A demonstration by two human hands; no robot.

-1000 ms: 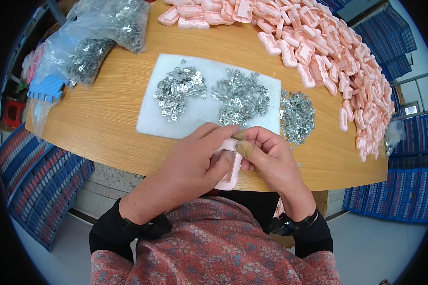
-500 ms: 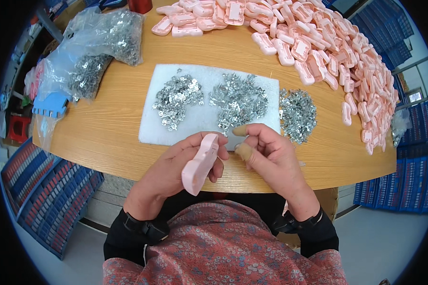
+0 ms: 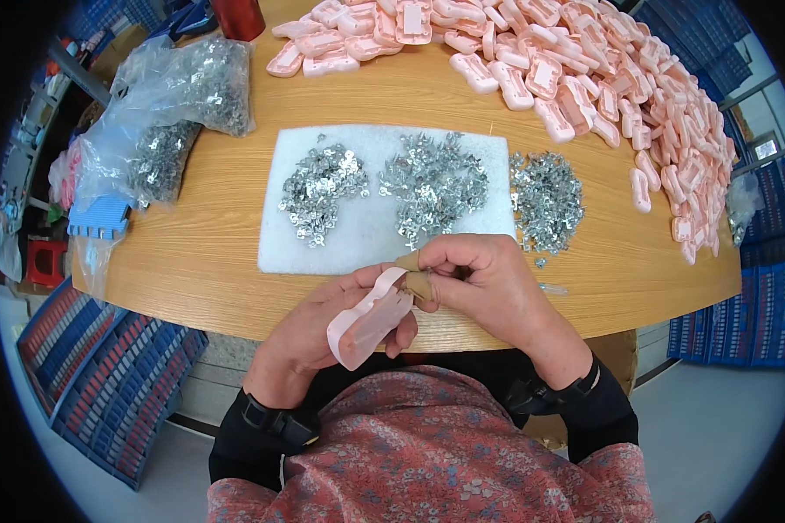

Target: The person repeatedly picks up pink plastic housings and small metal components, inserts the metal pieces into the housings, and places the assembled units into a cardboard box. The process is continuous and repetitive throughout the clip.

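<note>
A pale pink plastic shell, hollow side toward my right, is held tilted in my left hand, thumb and fingers closed around it. My right hand is pinched at the shell's far end, thumb and forefinger together. Both those fingertips wear tan covers. Whatever sits in the pinch is too small or hidden to make out. Just beyond my hands lies a white foam sheet bearing two heaps of small silvery metal pieces, a left heap and a right heap.
Right of the foam, another heap of metal pieces lies on the wooden table. Many pink shells are piled along the far right. Clear bags of metal pieces and a blue plastic piece occupy the left. A red cylinder stands behind.
My right hand has moved left to the shell's far end, its thumb and forefinger closing together. In my left hand the shell has turned slightly, showing more of its hollow side.
</note>
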